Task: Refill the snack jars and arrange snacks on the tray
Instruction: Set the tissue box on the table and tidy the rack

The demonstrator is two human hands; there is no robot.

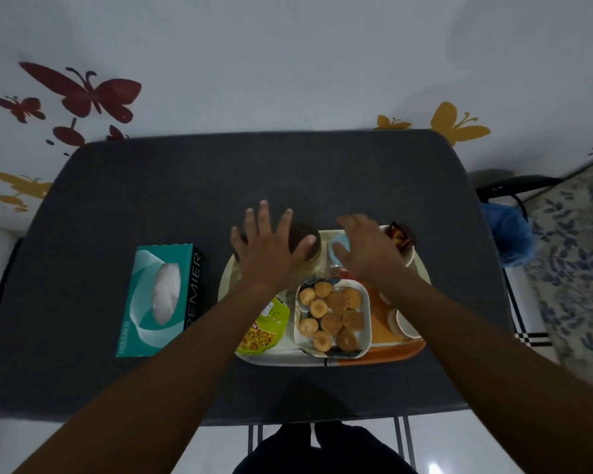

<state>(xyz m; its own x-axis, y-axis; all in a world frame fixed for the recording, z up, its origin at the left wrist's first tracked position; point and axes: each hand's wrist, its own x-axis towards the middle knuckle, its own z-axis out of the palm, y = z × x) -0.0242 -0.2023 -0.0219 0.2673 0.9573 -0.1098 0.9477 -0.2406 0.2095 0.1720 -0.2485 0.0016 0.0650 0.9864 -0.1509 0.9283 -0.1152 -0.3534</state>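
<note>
Hovering with spread, empty fingers, the left hand covers the brown-lidded jar at the tray's far edge, while the right hand curls over the blue-lidded jar beside it, jar bodies hidden, grip uncertain.

A cream-and-orange tray holds a cookie dish, green snack packet and brown-lidded jar.

Home dining room, butterfly wall decals, dark table, tissue box
</note>
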